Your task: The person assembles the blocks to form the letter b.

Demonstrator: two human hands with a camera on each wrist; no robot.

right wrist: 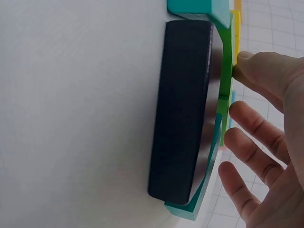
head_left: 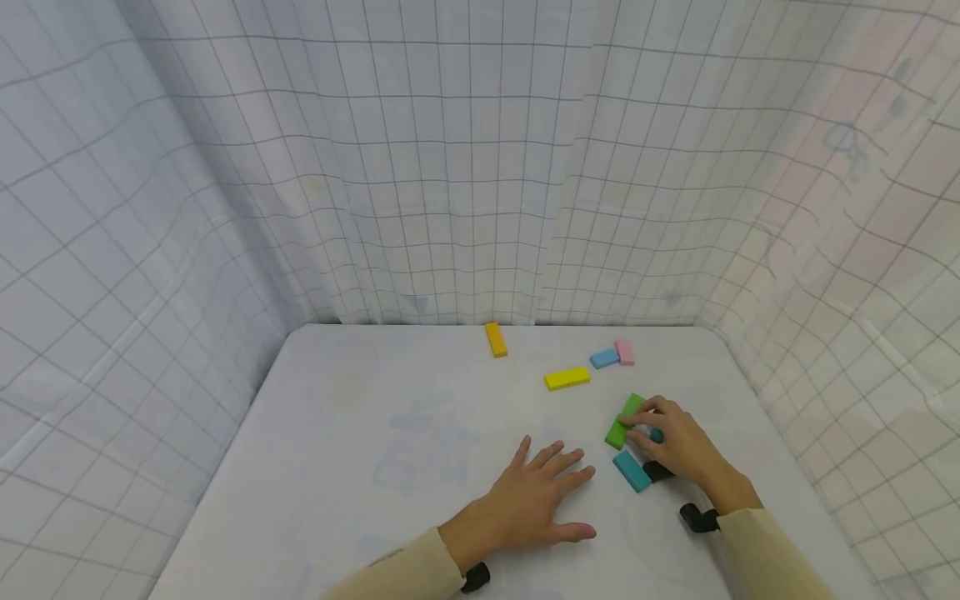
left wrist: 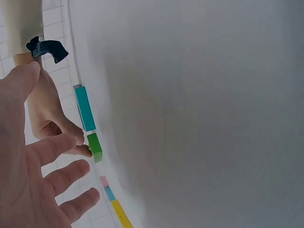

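My right hand (head_left: 678,442) has its thumb and index fingertips at the middle of a row of green blocks (head_left: 617,434), pinching there, its other fingers loosely bent above the blocks. Below that hand lie a teal block (head_left: 632,471) and a black block (right wrist: 185,109); a second teal block (right wrist: 190,209) shows behind the black one in the right wrist view. My left hand (head_left: 528,500) is held low over the white table with its fingers spread, holding nothing. The left wrist view also shows its fingers (left wrist: 69,175) apart from the blocks.
Farther back stand a yellow block (head_left: 567,379), an orange block (head_left: 497,340), a light blue block (head_left: 604,358) and a pink block (head_left: 625,352). A grid-patterned white curtain (head_left: 465,183) hangs behind and on both sides of the table (head_left: 337,433).
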